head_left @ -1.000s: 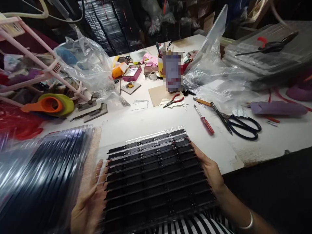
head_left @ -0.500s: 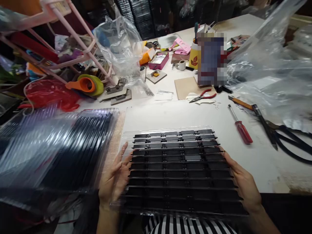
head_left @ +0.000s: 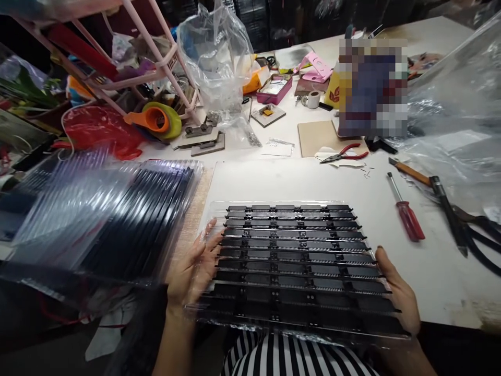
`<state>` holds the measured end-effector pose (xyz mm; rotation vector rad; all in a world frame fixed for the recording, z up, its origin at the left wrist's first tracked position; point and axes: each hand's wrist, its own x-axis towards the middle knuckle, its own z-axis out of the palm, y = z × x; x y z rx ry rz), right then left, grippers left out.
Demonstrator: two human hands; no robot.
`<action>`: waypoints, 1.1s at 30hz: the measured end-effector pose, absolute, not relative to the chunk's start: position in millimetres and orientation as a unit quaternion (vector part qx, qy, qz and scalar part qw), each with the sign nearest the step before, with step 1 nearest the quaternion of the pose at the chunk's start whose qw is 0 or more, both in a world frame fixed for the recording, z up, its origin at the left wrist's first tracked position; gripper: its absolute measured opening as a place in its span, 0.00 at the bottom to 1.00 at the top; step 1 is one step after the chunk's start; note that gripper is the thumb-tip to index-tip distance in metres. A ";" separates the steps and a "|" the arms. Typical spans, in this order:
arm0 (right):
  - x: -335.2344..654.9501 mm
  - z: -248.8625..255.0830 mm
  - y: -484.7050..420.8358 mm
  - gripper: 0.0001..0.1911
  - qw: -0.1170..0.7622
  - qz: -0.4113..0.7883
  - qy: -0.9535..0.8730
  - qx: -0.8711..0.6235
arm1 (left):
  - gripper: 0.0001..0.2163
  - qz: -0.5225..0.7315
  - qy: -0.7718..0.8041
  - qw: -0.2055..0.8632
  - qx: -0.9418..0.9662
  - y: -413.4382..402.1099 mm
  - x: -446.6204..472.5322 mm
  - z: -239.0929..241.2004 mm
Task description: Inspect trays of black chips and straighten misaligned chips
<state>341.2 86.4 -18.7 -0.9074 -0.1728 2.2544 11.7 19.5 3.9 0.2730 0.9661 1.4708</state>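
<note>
A clear plastic tray (head_left: pixel 213 208) filled with rows of black toothed strips (head_left: pixel 289 243) is held up between both hands, over the front edge of the table. My left hand (head_left: pixel 198 263) grips its left side, with the fingers partly seen through the clear plastic. Along the opposite edge, my right hand (head_left: pixel 399 290) holds on with the thumb at the rim and the other fingers hidden underneath. To the left lies a similar pile of clear trays (head_left: pixel 105 219) with dark strips, its surface shiny and streaked.
Red-handled pliers (head_left: pixel 344 153), a red screwdriver (head_left: pixel 407 211), a hammer (head_left: pixel 438 196) and large scissors (head_left: pixel 483 237) lie on the white table (head_left: pixel 258 177). A pink rack (head_left: pixel 156 52) stands back left. Plastic bags (head_left: pixel 217 57) and a magenta box (head_left: pixel 274 90) are farther back.
The view has swung so that the table items sit farther right. Both hands still hold the tray, and the light now shows the strips' teeth across more rows.
</note>
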 end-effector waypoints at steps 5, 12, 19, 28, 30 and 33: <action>338.2 -22.2 81.1 0.15 0.360 0.869 -0.053 -0.336 | 0.25 0.644 0.426 0.622 0.126 17.8 9.4 3.8; 326.4 -5.7 82.3 0.16 0.355 0.878 -0.052 -0.316 | 0.26 0.652 0.410 0.628 0.112 17.3 9.4 3.7; 315.8 4.0 85.3 0.16 0.374 0.878 -0.062 -0.291 | 0.27 0.667 0.347 0.657 0.060 17.5 11.0 5.8; 315.3 -2.5 86.0 0.21 0.406 0.874 -0.044 -0.265 | 0.29 0.652 0.355 0.670 0.012 13.0 4.7 -1.7; 314.9 -3.4 86.6 0.22 0.404 0.878 -0.041 -0.255 | 0.29 0.662 0.332 0.672 0.022 14.1 8.6 -1.7; 314.9 -4.0 87.1 0.22 0.401 0.882 -0.039 -0.246 | 0.29 0.673 0.331 0.661 0.028 17.4 14.1 1.3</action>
